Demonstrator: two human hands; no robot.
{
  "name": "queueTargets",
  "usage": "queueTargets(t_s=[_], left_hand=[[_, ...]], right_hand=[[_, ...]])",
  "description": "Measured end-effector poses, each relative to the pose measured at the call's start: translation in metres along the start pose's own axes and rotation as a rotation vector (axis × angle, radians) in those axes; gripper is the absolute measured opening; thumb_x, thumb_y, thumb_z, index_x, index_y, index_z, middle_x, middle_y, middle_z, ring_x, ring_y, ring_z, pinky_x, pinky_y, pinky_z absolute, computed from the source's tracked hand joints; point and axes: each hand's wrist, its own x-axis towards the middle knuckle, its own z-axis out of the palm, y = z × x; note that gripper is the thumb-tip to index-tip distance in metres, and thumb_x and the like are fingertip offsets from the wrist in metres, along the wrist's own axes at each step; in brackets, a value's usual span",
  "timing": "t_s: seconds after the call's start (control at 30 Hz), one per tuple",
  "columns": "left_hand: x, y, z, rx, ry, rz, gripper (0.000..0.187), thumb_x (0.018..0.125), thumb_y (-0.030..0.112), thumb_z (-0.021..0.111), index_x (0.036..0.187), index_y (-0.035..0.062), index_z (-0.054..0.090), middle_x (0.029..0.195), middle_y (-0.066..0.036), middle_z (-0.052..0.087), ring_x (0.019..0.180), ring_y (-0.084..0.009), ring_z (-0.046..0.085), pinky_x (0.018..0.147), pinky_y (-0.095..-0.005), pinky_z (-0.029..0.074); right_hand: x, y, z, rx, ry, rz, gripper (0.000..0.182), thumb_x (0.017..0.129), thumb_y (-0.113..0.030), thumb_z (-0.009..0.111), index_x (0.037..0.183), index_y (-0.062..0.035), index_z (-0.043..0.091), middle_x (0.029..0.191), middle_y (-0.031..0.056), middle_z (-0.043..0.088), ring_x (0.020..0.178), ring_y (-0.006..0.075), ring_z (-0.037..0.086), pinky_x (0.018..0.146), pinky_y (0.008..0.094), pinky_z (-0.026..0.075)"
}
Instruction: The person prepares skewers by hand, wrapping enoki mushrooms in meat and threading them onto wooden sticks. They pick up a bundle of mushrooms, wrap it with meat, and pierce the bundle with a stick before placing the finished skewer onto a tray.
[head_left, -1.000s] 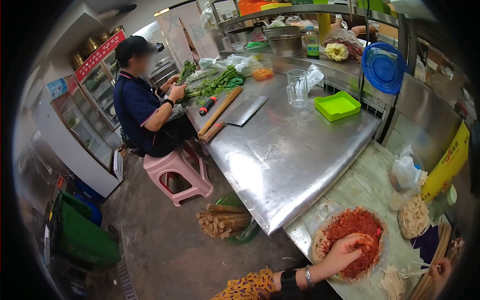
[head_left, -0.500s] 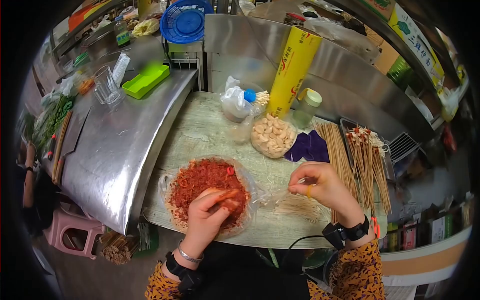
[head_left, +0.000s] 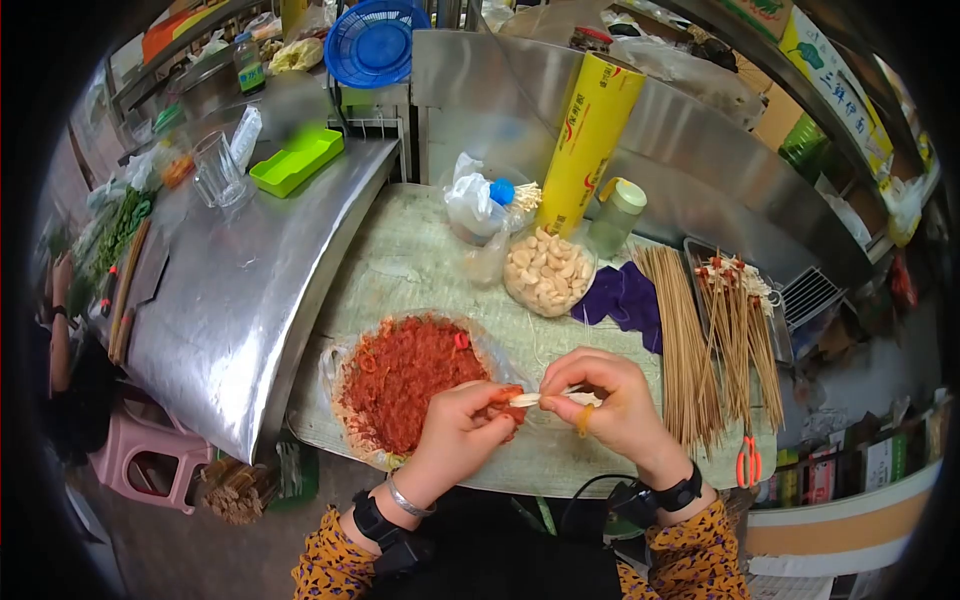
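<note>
My left hand [head_left: 470,425], its fingertips stained red, pinches one end of a small pale strip [head_left: 524,400] beside the bowl of red chopped mixture [head_left: 405,385]. The fingers of my right hand [head_left: 597,395] are closed on the other end of that strip, with more pale pieces showing behind them. A yellow band circles one right finger. Beyond my hands stands a container of peeled garlic cloves [head_left: 548,272]. The surface under my right hand is mostly hidden.
Bare skewers [head_left: 680,340] and loaded skewers [head_left: 740,330] lie at the right, near orange scissors [head_left: 748,462]. A purple cloth [head_left: 625,300], yellow roll [head_left: 590,140] and lidded jar [head_left: 617,215] are behind. Left is a metal counter [head_left: 250,300]; a person's arm [head_left: 60,330] shows far left.
My left hand has moved right from above the red mixture, and my right hand has moved left and slightly down. They now meet at the pale strip.
</note>
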Motion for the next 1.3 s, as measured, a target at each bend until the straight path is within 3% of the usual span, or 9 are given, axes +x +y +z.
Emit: queueTargets(t_s=[0.13, 0.23, 0.43, 0.6, 0.73, 0.83, 0.93, 1.23, 1.3], left_hand=[[-0.001, -0.014, -0.001, -0.583, -0.035, -0.216, 0.024, 0.08, -0.004, 0.053, 0.104, -0.0036, 0.058, 0.084, -0.008, 0.062, 0.066, -0.0121, 0.058, 0.059, -0.0223, 0.047], [-0.002, -0.016, -0.002, -0.539, -0.062, -0.181, 0.019, 0.083, -0.001, 0.052, 0.1, -0.0027, 0.058, 0.082, -0.007, 0.062, 0.066, -0.0121, 0.058, 0.06, -0.0238, 0.048], [-0.003, -0.016, 0.004, -0.664, 0.04, -0.129, 0.02, 0.083, -0.004, 0.05, 0.101, -0.0015, 0.054, 0.087, -0.007, 0.06, 0.071, -0.0103, 0.056, 0.064, -0.0232, 0.047], [-0.002, -0.016, 0.014, -0.709, 0.062, -0.073, 0.017, 0.083, -0.002, 0.052, 0.1, 0.0002, 0.054, 0.088, -0.005, 0.059, 0.072, -0.011, 0.057, 0.064, -0.0238, 0.047], [-0.003, -0.023, 0.022, -0.284, 0.078, -0.043, 0.021, 0.079, -0.004, 0.053, 0.099, 0.0018, 0.055, 0.092, -0.003, 0.06, 0.082, -0.0089, 0.057, 0.072, -0.0249, 0.05], [-0.005, -0.029, 0.017, -0.295, -0.02, -0.063, 0.026, 0.08, -0.001, 0.058, 0.105, 0.0026, 0.055, 0.095, -0.001, 0.06, 0.086, -0.0076, 0.057, 0.074, -0.0229, 0.049], [-0.006, -0.046, 0.02, -0.398, -0.157, -0.008, 0.03, 0.083, -0.004, 0.052, 0.113, -0.0015, 0.05, 0.101, -0.004, 0.059, 0.094, -0.009, 0.056, 0.081, -0.0238, 0.047], [-0.011, -0.036, 0.01, -0.125, -0.193, 0.138, 0.025, 0.083, -0.001, 0.055, 0.107, 0.0016, 0.051, 0.095, 0.0, 0.055, 0.086, -0.0058, 0.054, 0.072, -0.0206, 0.044], [-0.013, -0.033, 0.006, -0.457, -0.282, -0.03, 0.022, 0.083, -0.001, 0.055, 0.104, 0.0019, 0.051, 0.094, 0.001, 0.054, 0.084, -0.0045, 0.053, 0.07, -0.0195, 0.044]], right_hand=[[-0.008, 0.013, 0.015, -0.108, 0.077, -0.152, 0.014, 0.069, 0.001, 0.07, 0.079, -0.0023, 0.061, 0.086, 0.0068, 0.062, 0.078, 0.0189, 0.062, 0.069, 0.0269, 0.05], [-0.012, 0.017, 0.019, -0.16, 0.124, -0.175, 0.014, 0.067, 0.0, 0.072, 0.075, -0.0026, 0.061, 0.084, 0.0066, 0.063, 0.079, 0.021, 0.062, 0.073, 0.0303, 0.049], [-0.018, 0.018, 0.013, -0.233, 0.16, -0.17, 0.06, 0.066, -0.007, 0.077, 0.119, -0.0076, 0.05, 0.111, 0.0095, 0.056, 0.104, 0.0225, 0.055, 0.089, 0.0335, 0.044], [-0.035, 0.056, 0.028, 0.759, -0.069, 0.293, 0.086, 0.063, -0.004, 0.08, 0.136, -0.0072, 0.035, 0.119, 0.0037, 0.051, 0.106, 0.0121, 0.049, 0.086, 0.0264, 0.042], [-0.036, 0.052, 0.037, 0.87, 0.099, 0.232, 0.062, 0.071, -0.002, 0.073, 0.126, -0.0025, 0.044, 0.108, 0.0058, 0.056, 0.098, 0.014, 0.055, 0.086, 0.0296, 0.047], [-0.03, 0.052, 0.045, 0.851, 0.325, 0.191, 0.027, 0.066, -0.002, 0.07, 0.089, -0.003, 0.056, 0.088, 0.0041, 0.057, 0.08, 0.0131, 0.057, 0.073, 0.0262, 0.049], [-0.036, 0.036, 0.04, 0.866, 0.379, 0.257, 0.02, 0.065, 0.0, 0.069, 0.081, -0.0035, 0.057, 0.079, 0.0061, 0.057, 0.069, 0.0144, 0.056, 0.061, 0.0273, 0.048], [-0.035, 0.025, 0.036, 0.757, 0.233, 0.261, 0.029, 0.065, -0.013, 0.078, 0.082, -0.0012, 0.057, 0.083, 0.005, 0.053, 0.068, 0.0134, 0.054, 0.061, 0.0243, 0.048], [-0.036, 0.026, 0.037, 0.673, 0.229, 0.207, 0.026, 0.065, -0.011, 0.077, 0.079, -0.002, 0.057, 0.081, 0.0049, 0.053, 0.067, 0.0131, 0.054, 0.06, 0.0245, 0.047]])
